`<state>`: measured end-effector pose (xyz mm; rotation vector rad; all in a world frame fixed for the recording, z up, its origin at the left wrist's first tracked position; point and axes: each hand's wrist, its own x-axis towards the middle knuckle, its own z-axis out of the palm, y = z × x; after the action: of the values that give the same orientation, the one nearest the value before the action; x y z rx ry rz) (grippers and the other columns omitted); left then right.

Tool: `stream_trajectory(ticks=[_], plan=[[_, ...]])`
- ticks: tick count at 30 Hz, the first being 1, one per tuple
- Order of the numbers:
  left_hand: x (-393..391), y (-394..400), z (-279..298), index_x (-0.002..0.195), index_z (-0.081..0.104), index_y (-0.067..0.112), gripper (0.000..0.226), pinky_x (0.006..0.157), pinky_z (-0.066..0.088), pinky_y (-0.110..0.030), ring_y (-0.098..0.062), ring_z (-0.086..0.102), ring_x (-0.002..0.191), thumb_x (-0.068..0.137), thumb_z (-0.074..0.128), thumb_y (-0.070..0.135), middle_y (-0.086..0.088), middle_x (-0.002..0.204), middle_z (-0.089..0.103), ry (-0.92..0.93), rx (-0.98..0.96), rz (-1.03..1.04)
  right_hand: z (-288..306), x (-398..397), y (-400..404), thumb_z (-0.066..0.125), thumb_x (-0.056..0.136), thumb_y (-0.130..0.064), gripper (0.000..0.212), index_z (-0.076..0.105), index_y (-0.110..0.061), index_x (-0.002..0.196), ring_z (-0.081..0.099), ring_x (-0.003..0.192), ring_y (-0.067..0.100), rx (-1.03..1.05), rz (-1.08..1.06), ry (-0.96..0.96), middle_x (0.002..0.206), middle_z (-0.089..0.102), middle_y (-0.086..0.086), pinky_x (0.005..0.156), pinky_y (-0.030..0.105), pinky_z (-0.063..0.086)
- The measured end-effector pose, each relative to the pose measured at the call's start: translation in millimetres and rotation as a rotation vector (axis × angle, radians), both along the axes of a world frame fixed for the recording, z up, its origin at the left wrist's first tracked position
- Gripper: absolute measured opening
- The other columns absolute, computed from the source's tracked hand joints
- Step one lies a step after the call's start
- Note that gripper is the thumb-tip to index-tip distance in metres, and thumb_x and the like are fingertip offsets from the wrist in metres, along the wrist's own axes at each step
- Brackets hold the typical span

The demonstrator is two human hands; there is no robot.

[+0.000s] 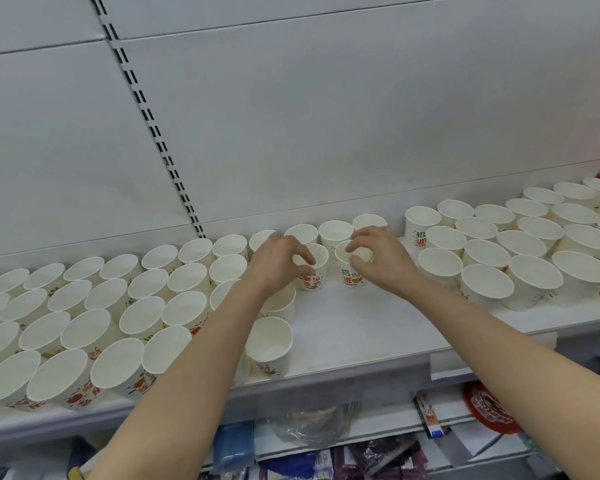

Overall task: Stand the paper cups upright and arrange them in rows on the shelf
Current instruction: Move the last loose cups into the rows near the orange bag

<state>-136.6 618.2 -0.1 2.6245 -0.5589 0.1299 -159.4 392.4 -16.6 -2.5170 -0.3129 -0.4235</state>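
Several white paper cups with red and orange print stand upright in rows on the white shelf (354, 327). My left hand (278, 261) pinches the rim of one upright cup (314, 278) in the second row from the back. Right beside it, my right hand (378, 258) pinches the rim of another upright cup (352, 277). Behind them runs a back row of cups (335, 232). One cup (270, 344) stands alone near the shelf's front edge, by my left forearm.
A dense block of cups (84, 327) fills the shelf's left side and another block (520, 254) the right. Bare shelf lies between them in front of my hands. The white back panel (326, 116) rises behind. Packaged goods (312, 427) sit on the lower shelf.
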Motion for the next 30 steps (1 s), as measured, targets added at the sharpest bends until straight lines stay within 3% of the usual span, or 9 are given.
stream_trajectory(ticks=[3, 8, 14, 17, 20, 23, 30], plan=[[0.7, 1.9, -2.5, 0.081, 0.073, 0.036, 0.009, 0.072, 0.046, -0.029, -0.007, 0.057, 0.088, 0.074, 0.079, 0.036, 0.014, 0.093, 0.069, 0.034, 0.029, -0.015, -6.6, -0.3, 13.8, 0.078, 0.072, -0.038, 0.02, 0.073, -0.021, 0.083, 0.051, 0.104, 0.024, -0.025, -0.05, -0.002, 0.108, 0.064, 0.0, 0.091, 0.034, 0.04], [-0.2, 4.4, -3.2, 0.087, 0.076, 0.032, 0.011, 0.073, 0.048, -0.028, -0.007, 0.062, 0.086, 0.076, 0.078, 0.032, 0.013, 0.093, 0.072, 0.065, 0.004, 0.007, -6.2, -0.9, 10.0, 0.076, 0.075, -0.021, 0.004, 0.071, -0.021, 0.075, 0.051, 0.095, 0.019, 0.006, 0.02, 0.052, 0.086, 0.065, -0.004, 0.077, 0.038, 0.045], [1.9, 16.3, 0.0, 0.094, 0.072, 0.04, 0.025, 0.078, 0.048, -0.032, -0.009, 0.057, 0.097, 0.071, 0.08, 0.043, 0.015, 0.1, 0.069, 0.054, -0.001, -0.028, -8.8, 1.2, -6.3, 0.066, 0.076, -0.006, 0.019, 0.073, -0.021, 0.085, 0.055, 0.101, 0.022, 0.025, 0.041, 0.034, 0.099, 0.069, 0.0, 0.083, 0.04, 0.048], [5.7, 19.5, 3.6, 0.087, 0.071, 0.044, 0.018, 0.077, 0.048, -0.032, -0.011, 0.057, 0.095, 0.071, 0.079, 0.042, 0.014, 0.095, 0.069, 0.05, 0.052, -0.026, -11.3, -3.6, 5.7, 0.063, 0.076, -0.014, 0.019, 0.072, -0.022, 0.091, 0.051, 0.108, 0.017, 0.008, 0.028, 0.057, 0.107, 0.066, -0.004, 0.085, 0.034, 0.046], [4.5, 14.1, 6.0, 0.082, 0.074, 0.039, 0.012, 0.074, 0.047, -0.03, -0.012, 0.059, 0.089, 0.074, 0.077, 0.031, 0.014, 0.089, 0.071, 0.039, 0.083, -0.024, -11.9, -3.5, 15.9, 0.069, 0.079, -0.029, 0.009, 0.071, -0.024, 0.087, 0.05, 0.101, 0.015, -0.024, -0.004, 0.041, 0.096, 0.065, -0.009, 0.078, 0.031, 0.044], [3.0, 10.2, 4.7, 0.082, 0.076, 0.036, 0.011, 0.073, 0.051, -0.032, -0.008, 0.06, 0.086, 0.076, 0.076, 0.027, 0.016, 0.088, 0.072, 0.047, 0.07, -0.027, -10.6, -1.3, 14.1, 0.071, 0.08, -0.026, 0.002, 0.07, -0.024, 0.08, 0.051, 0.094, 0.015, 0.01, -0.017, 0.057, 0.081, 0.062, -0.014, 0.074, 0.031, 0.042], [0.0, 6.2, 4.9, 0.084, 0.075, 0.035, 0.01, 0.065, 0.041, -0.026, -0.008, 0.059, 0.088, 0.078, 0.074, 0.027, 0.015, 0.091, 0.072, 0.037, 0.07, -0.016, -14.0, 0.6, 7.6, 0.071, 0.08, -0.021, 0.002, 0.072, -0.023, 0.08, 0.052, 0.089, 0.015, 0.031, 0.022, 0.056, 0.081, 0.067, -0.009, 0.072, 0.029, 0.039]])
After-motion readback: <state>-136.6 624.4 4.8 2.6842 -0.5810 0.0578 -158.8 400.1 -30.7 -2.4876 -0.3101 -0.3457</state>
